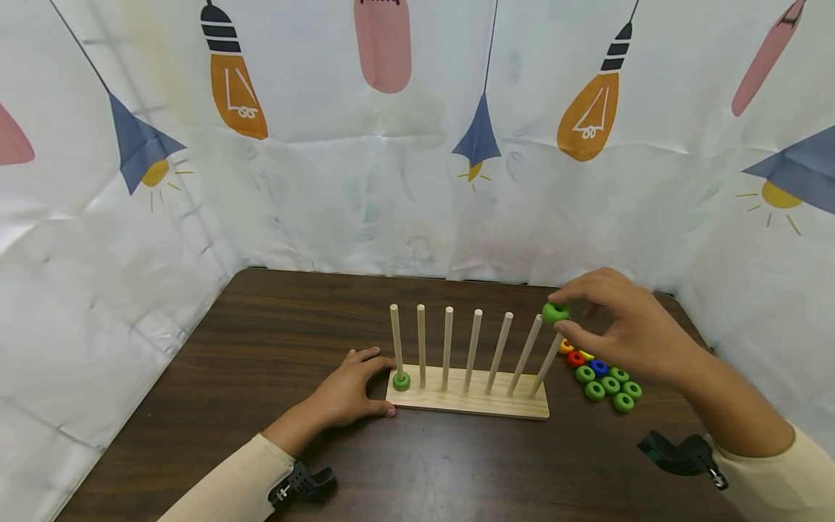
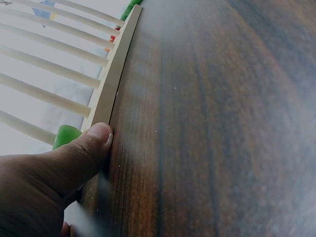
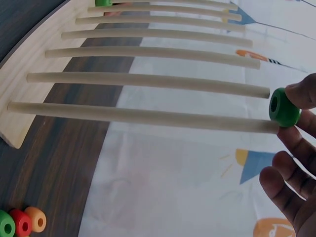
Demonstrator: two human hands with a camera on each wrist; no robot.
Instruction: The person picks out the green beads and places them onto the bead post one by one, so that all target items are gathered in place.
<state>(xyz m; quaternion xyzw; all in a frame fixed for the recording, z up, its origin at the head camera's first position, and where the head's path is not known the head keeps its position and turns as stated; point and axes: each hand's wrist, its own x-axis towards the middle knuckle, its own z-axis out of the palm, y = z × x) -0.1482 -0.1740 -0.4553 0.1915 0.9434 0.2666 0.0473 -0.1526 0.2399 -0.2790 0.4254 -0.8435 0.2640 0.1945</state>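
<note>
One green ring [image 1: 401, 386] sat on the leftmost peg [image 1: 396, 337]; six pegs [image 1: 472, 348] stood bare. The right hand [image 1: 620, 322], its grip narrow, pinched another green ring [image 1: 554, 317] near the rightmost peg's tip; the left hand [image 1: 346, 390] gripped the pegboard's [image 1: 470, 402] left end. More rings [image 1: 612, 391] lay right on the counter [image 1: 483, 464].

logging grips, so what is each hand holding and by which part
The right hand pinches a green ring by its outer edge; the left hand grips the wooden rack at its left end.

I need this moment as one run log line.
left hand: holds peg board; right hand: pinches green ring; leftmost peg: another green ring
</note>
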